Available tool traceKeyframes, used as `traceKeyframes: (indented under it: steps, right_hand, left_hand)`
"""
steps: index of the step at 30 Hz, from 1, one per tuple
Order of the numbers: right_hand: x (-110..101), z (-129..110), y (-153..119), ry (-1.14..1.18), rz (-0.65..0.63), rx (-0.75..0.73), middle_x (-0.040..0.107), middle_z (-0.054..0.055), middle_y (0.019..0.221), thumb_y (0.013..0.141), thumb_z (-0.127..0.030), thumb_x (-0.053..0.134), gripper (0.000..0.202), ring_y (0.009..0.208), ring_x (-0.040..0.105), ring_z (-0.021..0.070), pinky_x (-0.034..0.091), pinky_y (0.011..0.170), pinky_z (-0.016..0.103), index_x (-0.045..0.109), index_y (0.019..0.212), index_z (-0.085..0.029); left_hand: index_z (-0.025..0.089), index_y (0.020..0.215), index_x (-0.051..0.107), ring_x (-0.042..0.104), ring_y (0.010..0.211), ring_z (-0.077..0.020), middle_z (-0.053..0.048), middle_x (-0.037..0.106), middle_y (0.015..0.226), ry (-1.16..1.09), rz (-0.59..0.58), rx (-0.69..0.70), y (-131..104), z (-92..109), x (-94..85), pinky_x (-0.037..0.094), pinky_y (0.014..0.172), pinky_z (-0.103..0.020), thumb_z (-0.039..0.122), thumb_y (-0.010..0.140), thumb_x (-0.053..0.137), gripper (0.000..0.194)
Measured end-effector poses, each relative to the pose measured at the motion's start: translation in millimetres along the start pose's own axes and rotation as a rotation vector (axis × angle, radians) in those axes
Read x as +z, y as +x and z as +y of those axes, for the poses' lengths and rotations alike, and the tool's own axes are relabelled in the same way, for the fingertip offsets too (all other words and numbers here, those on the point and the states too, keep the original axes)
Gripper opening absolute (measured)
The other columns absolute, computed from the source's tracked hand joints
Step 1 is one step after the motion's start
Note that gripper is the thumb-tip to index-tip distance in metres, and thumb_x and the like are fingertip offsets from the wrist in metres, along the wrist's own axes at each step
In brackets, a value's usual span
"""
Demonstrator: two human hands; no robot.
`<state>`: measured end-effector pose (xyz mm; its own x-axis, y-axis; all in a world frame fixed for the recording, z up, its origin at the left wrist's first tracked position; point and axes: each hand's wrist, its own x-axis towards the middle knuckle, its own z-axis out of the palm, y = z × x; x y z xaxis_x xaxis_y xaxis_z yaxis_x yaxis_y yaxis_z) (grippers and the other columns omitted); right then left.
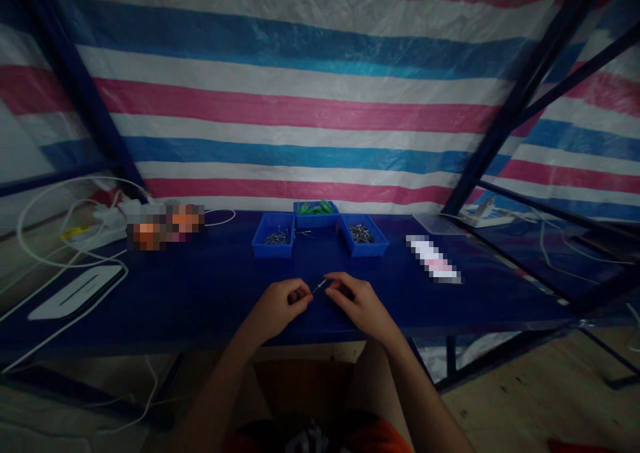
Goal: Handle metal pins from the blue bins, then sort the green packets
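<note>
Orange/blk clothing (pixel 383 434), sm. pale detail (pixel 313 438), bare forearms (pixel 220 380)

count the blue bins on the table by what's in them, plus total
Blue bins with thin metal pieces: 2
Blue bin with green pieces: 1
Total blue bins: 3

We seem to be at a makeshift workshop bench: a blue tabletop (pixel 210 293) in a dark metal frame (pixel 480 150), striped plastic sheeting (pixel 310 110) hung behind it, and blue bins (pixel 273 248) of small metal parts (pixel 361 234). White cables (pixel 65 336) trail at our left; the dim light hides finer detail.
</note>
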<state>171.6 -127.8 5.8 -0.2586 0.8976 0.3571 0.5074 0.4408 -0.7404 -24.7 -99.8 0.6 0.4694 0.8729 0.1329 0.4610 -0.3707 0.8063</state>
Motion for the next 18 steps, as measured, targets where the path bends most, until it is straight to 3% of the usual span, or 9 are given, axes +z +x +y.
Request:
traceKeyframes:
  steps: [7,18]
  right_hand:
    - [0.2,2.3,1.5,-0.036,-0.016,-0.069,0.067,0.001,0.087,0.087,-0.028,0.05,0.016,0.08,0.061,0.0137,0.044,0.074,0.024,0.064,0.091,-0.02]
    - [0.9,0.7,1.8,-0.065,-0.031,-0.068,0.066,0.001,0.084,0.088,-0.023,0.05,0.014,0.078,0.061,0.013,0.042,0.072,0.023,0.063,0.089,-0.019]
  left_hand:
    - [0.017,0.074,0.059,0.046,0.056,-0.0096,0.004,0.052,0.061,0.025,0.019,0.01,-0.6,2.4,-1.2,0.036,0.055,-0.02,0.027,0.076,0.055,0.011]
    - [0.017,0.071,0.058,0.047,0.056,-0.0095,0.004,0.052,0.06,0.009,0.054,0.02,-1.0,0.2,-0.9,0.036,0.055,-0.02,0.028,0.075,0.056,0.012]
